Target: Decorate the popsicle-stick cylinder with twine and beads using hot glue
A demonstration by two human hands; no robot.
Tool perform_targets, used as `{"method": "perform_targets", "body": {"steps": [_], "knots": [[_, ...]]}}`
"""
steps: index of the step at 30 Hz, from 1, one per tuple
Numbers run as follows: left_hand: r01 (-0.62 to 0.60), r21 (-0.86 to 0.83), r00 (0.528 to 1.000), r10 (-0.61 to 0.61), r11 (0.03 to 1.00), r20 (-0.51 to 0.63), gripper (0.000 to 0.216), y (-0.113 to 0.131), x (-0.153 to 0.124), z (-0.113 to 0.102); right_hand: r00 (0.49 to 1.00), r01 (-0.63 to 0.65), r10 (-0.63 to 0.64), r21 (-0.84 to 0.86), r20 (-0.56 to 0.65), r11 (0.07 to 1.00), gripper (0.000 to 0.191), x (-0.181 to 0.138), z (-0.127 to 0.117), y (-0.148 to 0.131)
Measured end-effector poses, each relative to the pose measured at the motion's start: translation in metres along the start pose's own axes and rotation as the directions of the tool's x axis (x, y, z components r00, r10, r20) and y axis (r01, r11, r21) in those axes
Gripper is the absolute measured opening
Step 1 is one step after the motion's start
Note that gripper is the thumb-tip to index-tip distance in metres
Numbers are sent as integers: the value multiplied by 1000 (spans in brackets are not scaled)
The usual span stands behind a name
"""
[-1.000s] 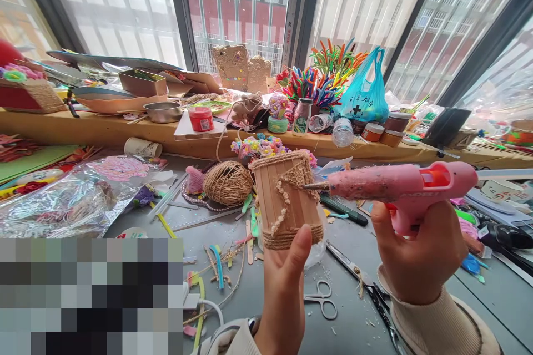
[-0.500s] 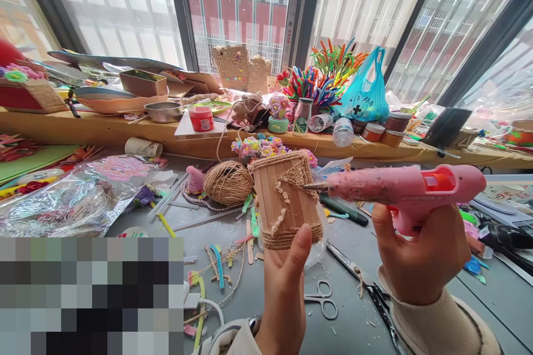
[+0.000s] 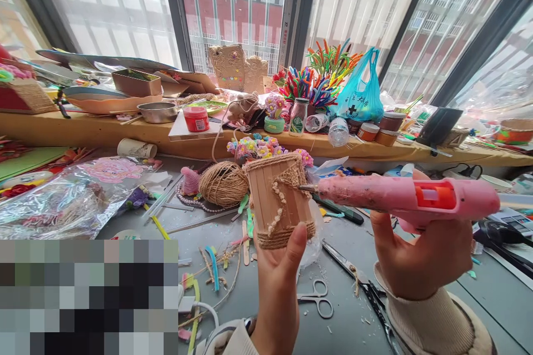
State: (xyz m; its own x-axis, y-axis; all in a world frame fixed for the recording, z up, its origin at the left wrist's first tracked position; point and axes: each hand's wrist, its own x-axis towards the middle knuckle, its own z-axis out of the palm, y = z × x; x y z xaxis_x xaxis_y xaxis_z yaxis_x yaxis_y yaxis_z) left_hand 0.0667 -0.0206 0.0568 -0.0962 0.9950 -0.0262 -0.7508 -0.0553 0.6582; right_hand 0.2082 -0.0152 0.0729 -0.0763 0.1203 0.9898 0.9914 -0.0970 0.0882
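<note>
My left hand [image 3: 280,283] is closed round the base of a small holder [image 3: 266,194] faced with wooden sticks, its thumb over the lower front. Jute twine wraps the holder's top and bottom edges, and a wavy line of twine runs down its front beside a filled patch at the upper right. In my right hand [image 3: 422,252] is a pink hot glue gun [image 3: 400,194], held level and pointing left. The gun's metal nozzle is at the twine patch; whether it touches cannot be made out. A ball of jute twine [image 3: 224,184] lies just left of the holder.
Small scissors [image 3: 320,298] and larger scissors [image 3: 347,263] lie on the grey table between my arms. Twine scraps and a blue strip [image 3: 212,268] are scattered left of my wrist. Behind, a ledge [image 3: 245,143] carries a red jar [image 3: 195,118], bottles, pipe cleaners and a blue bag [image 3: 358,91].
The glue gun's rear has swung slightly right and lower, with my right hand tilting along. The nozzle stays near the same twine patch. The whole view has shifted a little.
</note>
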Motion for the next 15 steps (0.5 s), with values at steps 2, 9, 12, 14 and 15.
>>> {"method": "perform_targets", "body": {"steps": [2, 9, 12, 14, 15], "knots": [[-5, 13, 1000, 5, 1000, -11, 73, 1, 0, 1, 1000, 5, -5, 8, -13, 1000, 56, -1, 0, 0], [-12, 30, 1000, 13, 999, -21, 80, 0, 2, -1, 999, 33, -33, 9, -35, 999, 52, 1, -1, 1], [-32, 34, 999, 32, 999, -12, 83, 0, 3, -2, 998, 54, -53, 12, -43, 998, 51, 1, -1, 3], [-32, 34, 999, 33, 999, -9, 84, 0, 4, -2, 996, 64, -62, 28, -61, 998, 52, 0, 0, 5], [-29, 33, 1000, 30, 999, -8, 84, 0, 4, -2, 995, 68, -65, 39, -72, 997, 53, 0, 1, 6]]}}
